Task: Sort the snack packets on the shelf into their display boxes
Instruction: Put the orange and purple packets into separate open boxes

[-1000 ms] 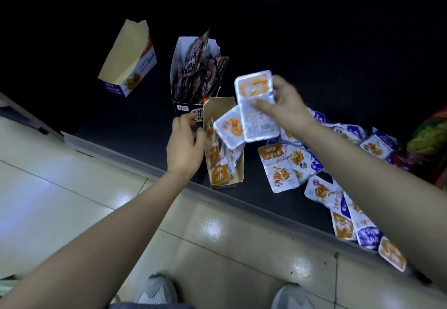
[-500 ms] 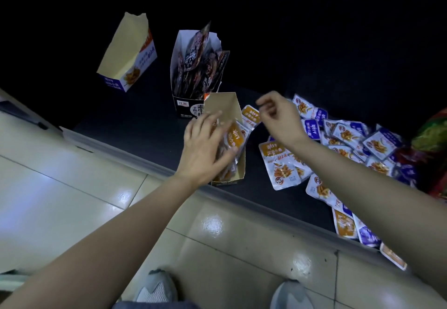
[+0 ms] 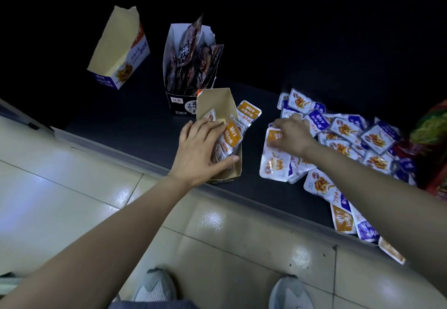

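Ok, head view only. The dark shelf (image 3: 135,124) runs across the frame, its front edge slanting from upper left to lower right, with the tiled floor (image 3: 72,187) below it.

- **Box being filled:** the brown box (image 3: 217,100) sits at the shelf's front edge, about mid-shelf. Its open top faces the camera and the orange packets (image 3: 231,136) are stacked on edge inside.
- **Left hand:** the left hand (image 3: 200,150) is in that box. Fingers are fairly straight and spread over the stack, thumb against its near end. It reads as pressing, not curled round anything.
- **Stray:** a stray packet (image 3: 249,113), also orange, lies flat on the shelf just beside the box's right wall.
- **Right hand:** the right hand (image 3: 294,135) is down on the left end of the loose pile (image 3: 350,139), fingers bent onto an orange-topped packet (image 3: 274,136). It's blurred there, so I cannot tell if it pinches the packet or only touches it.
- **Pile:** mixed orange and purple packets, spread from mid-shelf toward the right end and along the front edge.
- **Other boxes:** behind the brown box, the black box (image 3: 179,100) stands upright, full of dark packets (image 3: 193,61). The blue-white box (image 3: 121,49) stands apart toward the left end, leaning, brown inside showing.
- **Rest:** a red-green bag (image 3: 433,139) is at the right end, against the pile, and grey shoes (image 3: 154,287) are on the floor at the bottom
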Available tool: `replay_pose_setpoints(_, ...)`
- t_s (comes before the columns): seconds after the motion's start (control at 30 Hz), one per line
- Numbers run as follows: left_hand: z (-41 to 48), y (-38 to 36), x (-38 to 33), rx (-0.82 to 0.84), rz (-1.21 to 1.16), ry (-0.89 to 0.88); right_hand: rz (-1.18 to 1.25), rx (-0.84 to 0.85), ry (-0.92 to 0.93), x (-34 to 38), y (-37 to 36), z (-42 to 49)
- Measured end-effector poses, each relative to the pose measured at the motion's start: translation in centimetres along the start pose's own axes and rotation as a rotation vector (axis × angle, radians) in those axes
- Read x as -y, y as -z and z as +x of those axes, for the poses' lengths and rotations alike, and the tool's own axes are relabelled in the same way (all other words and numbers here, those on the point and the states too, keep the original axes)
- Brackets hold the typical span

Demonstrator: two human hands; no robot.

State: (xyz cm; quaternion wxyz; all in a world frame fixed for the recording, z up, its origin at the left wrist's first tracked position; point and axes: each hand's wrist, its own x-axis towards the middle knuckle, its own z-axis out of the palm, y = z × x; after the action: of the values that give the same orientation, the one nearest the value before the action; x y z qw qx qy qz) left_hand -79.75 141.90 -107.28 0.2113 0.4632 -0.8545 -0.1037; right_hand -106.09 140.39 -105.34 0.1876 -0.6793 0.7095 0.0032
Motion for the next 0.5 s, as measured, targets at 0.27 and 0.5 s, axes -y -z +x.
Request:
replay_pose_setpoints(0.27, 0.4, 0.2, 0.0, -0.04, -0.102, -0.014, 0.975, 0.001, 0.118, 2.2, 9.8, -0.3)
replay_pose_setpoints(0.5, 0.7, 1.5, -1.0, -0.185, -0.258, 0.051, 0.851, 0.094, 0.193, 6.9, 7.9, 0.2)
